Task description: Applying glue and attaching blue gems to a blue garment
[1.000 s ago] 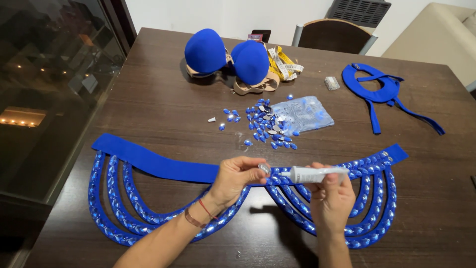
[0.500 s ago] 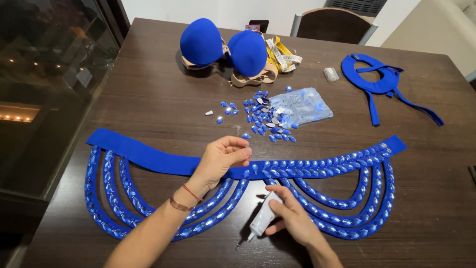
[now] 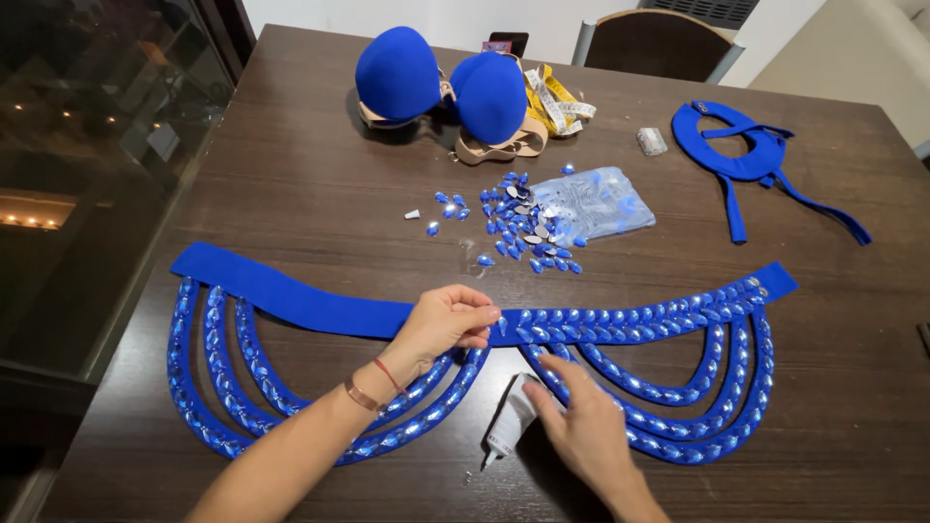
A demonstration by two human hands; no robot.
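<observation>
A long blue fabric belt [image 3: 291,295] with hanging loops covered in blue gems lies across the dark wooden table [image 3: 310,184]. My left hand [image 3: 441,324] rests on the belt's middle, fingertips pinched at the end of the gem row, apparently pressing a gem. My right hand [image 3: 576,426] lies lower down, fingers resting on a white glue tube [image 3: 509,426] that lies on the table between the loops. A pile of loose blue gems [image 3: 518,223] sits just beyond the belt.
A clear plastic bag of gems [image 3: 596,203] lies beside the pile. A blue padded bra [image 3: 446,82] and a yellow measuring tape [image 3: 557,102] sit at the far side. A blue strap piece [image 3: 746,160] lies at the right. A chair [image 3: 659,44] stands behind.
My right hand has lowered the glue tube from beside the belt down onto the table. My left hand has stayed on the belt's middle, fingertips at the gem row.
</observation>
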